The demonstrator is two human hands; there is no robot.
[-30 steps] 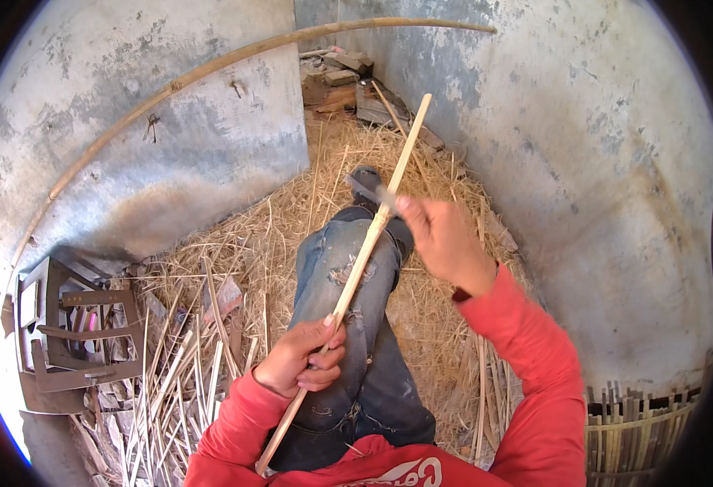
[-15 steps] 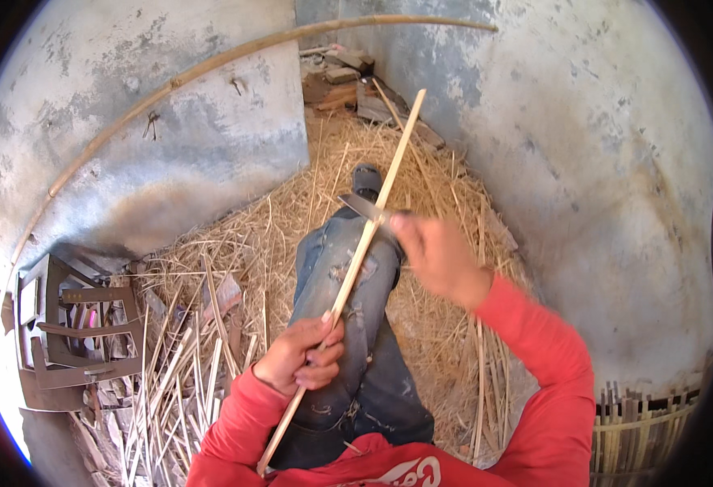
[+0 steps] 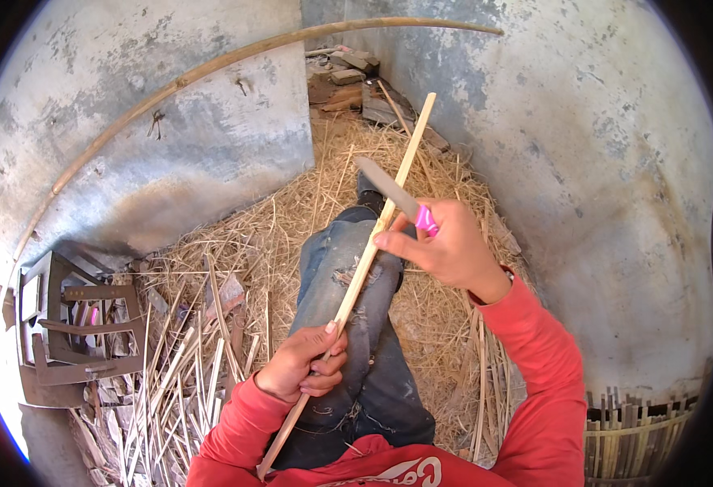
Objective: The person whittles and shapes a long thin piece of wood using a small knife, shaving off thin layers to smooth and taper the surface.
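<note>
A long, pale bamboo strip (image 3: 363,268) slants over my jeans-clad leg, its far end up and to the right. My left hand (image 3: 306,362) is wrapped round its lower part, above my lap. In my right hand (image 3: 452,247) is a knife (image 3: 389,185) with a pink handle, most of the handle hidden by the fingers. The blade points to the upper left and crosses the strip around its upper middle. My right thumb lies at the strip's edge, just below the blade. I cannot tell whether the blade touches the strip.
Dry shavings (image 3: 283,211) cover the floor around my leg. Several split strips (image 3: 182,381) lie at the left beside a dark broken wooden frame (image 3: 80,325). A long bent pole (image 3: 202,71) arcs before the wall. Bricks (image 3: 348,75) sit in the far corner; a slatted bamboo piece (image 3: 636,442) stands lower right.
My right hand has turned, so the knife's pink handle now shows and the blade sits a little higher across the strip. My left hand keeps its hold.
</note>
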